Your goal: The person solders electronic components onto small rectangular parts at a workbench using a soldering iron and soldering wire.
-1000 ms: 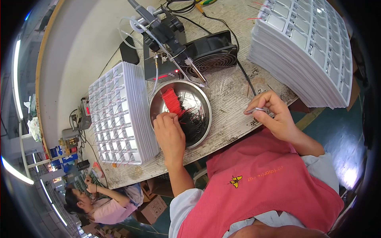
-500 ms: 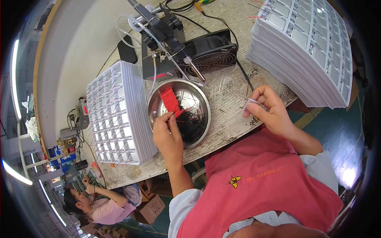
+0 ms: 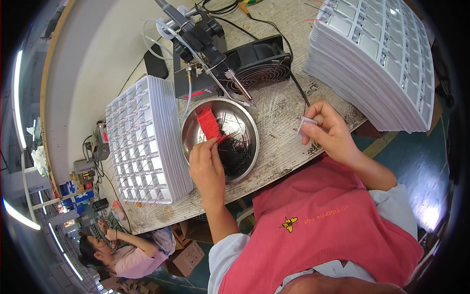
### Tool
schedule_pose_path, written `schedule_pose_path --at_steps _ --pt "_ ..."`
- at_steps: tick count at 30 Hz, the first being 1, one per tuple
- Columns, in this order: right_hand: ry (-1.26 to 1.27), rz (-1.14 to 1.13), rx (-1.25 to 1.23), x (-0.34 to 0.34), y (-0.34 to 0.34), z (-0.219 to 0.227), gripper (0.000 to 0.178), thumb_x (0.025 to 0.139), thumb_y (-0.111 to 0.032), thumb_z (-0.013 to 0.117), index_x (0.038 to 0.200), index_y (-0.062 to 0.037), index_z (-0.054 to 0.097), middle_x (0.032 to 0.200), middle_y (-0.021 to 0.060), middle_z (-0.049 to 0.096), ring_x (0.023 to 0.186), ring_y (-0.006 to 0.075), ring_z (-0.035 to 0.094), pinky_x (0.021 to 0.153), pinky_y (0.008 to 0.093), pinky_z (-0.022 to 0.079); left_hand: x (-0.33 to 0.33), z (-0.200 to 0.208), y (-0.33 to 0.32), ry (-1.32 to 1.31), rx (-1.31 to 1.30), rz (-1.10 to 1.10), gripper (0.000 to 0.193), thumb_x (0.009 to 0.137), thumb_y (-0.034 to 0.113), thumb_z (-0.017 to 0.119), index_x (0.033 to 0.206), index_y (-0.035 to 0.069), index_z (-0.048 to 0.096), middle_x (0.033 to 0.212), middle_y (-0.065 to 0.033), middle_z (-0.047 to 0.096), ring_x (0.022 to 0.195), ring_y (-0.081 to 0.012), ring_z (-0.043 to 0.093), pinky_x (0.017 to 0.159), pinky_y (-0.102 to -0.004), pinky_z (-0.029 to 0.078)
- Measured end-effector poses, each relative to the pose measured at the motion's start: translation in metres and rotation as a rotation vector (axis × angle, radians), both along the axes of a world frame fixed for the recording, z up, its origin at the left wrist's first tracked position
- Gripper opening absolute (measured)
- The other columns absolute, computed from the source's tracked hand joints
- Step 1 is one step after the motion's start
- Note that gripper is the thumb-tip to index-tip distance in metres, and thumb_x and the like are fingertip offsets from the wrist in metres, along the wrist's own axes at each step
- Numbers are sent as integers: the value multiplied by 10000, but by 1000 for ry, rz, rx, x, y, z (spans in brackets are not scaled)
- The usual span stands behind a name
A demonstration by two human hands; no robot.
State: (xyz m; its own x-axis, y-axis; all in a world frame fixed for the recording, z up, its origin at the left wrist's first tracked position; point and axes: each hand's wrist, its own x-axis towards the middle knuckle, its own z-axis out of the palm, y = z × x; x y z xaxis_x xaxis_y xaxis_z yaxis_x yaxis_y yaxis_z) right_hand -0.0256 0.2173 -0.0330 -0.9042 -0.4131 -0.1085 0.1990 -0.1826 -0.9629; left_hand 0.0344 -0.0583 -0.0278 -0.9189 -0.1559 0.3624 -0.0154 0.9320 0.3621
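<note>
Coral-red apron (image 3: 342,240), yellow insect motif (image 3: 289,224), orange lettering (image 3: 325,215), pale blue sleeves (image 3: 227,255)

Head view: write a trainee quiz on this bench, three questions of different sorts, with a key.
1. Multiple choice: what does the right hand hold?
A) a metal bowl
B) a small flat silvery piece
C) a stack of trays
2. True or false: the left hand rests on top of the right tray stack.
3. Fill in: the black fan stands ____ the left tray stack and the right tray stack.

Key:
1. B
2. False: the left hand has its fingertips at the red wires in the metal bowl.
3. between
</note>
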Motion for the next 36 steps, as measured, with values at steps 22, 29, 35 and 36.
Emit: schedule_pose_path --at_steps 22,29,35,36 --pt "-12 -15 -41 1 2 -6 197 952 -113 593 1047 -28 443 857 33 584 754 75 592 686 226 462 -5 1 -5 -83 -105 -78 106 870 61 633 960 13 604 1005 -127 565 919 -320 520 803 -419 421" --pt "-6 -16 -39 0 0 -3 190 954 -112 591 1044 -32 444 857 29 576 750 74 591 684 223 466 -3 9 3 -2 -8 70 99 913 61 601 1005 26 615 912 -132 627 816 -306 595 743 -391 463" --pt "-17 -15 -31 -3 -1 -3 193 951 -120 600 1033 -30 450 849 25 567 747 78 593 673 223 464 -4 10 5 154 -85 -37 85 900 52 625 979 23 638 859 -118 639 764 -281 607 687 -374 472" --pt "-15 -10 -22 -4 -1 -3 194 949 -122 603 1031 -29 453 853 27 566 746 79 593 671 224 464 -5 9 5 155 -85 -38 85 900 52 625 979 23 638 859 -118 639 764 -281 607 687 -374 472"
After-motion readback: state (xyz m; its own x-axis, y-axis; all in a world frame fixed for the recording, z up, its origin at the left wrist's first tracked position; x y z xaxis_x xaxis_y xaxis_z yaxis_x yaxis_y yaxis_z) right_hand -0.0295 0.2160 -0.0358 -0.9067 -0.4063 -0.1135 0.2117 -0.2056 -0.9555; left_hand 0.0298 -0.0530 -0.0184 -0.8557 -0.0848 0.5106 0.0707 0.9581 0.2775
